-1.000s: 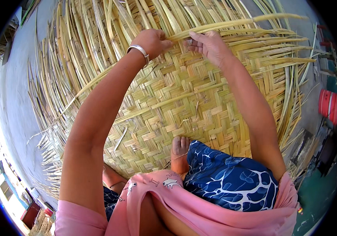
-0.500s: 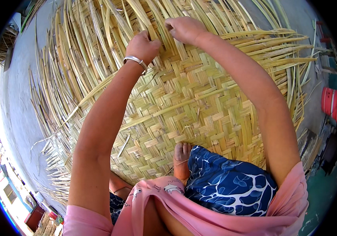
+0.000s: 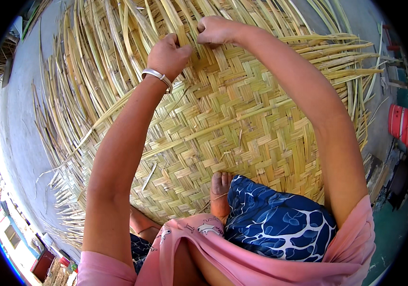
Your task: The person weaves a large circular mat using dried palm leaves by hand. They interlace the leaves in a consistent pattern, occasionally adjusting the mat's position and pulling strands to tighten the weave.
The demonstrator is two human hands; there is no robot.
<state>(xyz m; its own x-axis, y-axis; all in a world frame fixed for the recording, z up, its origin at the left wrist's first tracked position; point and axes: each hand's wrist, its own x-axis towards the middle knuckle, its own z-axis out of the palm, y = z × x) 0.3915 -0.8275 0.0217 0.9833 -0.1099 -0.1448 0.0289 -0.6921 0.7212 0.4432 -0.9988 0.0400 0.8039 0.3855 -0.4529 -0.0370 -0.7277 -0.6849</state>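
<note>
A large woven mat [image 3: 242, 138] of flat yellow-green reed strips lies beneath me in a diagonal weave. My left hand [image 3: 169, 56], with a silver bangle [image 3: 157, 76] at the wrist, is closed at the far edge of the weave, pinching a reed strip [image 3: 171, 16] that runs away from me. Just to its right, my right hand [image 3: 217, 31] is curled shut low over the strips; its fingertips and whatever they grip are hidden. Long loose strips [image 3: 96, 62] fan out beyond both hands. One narrow strip [image 3: 199, 133] lies slantwise across the woven part.
My bare foot [image 3: 220, 188] rests on the mat near my knee in blue patterned cloth [image 3: 280, 221]. More loose ends [image 3: 342, 57] stick out at the right. A red round container [image 3: 401, 125] stands on the grey floor [image 3: 20, 109] beyond them.
Both hands have shifted slightly away from me and a little to the left, staying closed. The mat and the foot have kept their places.
</note>
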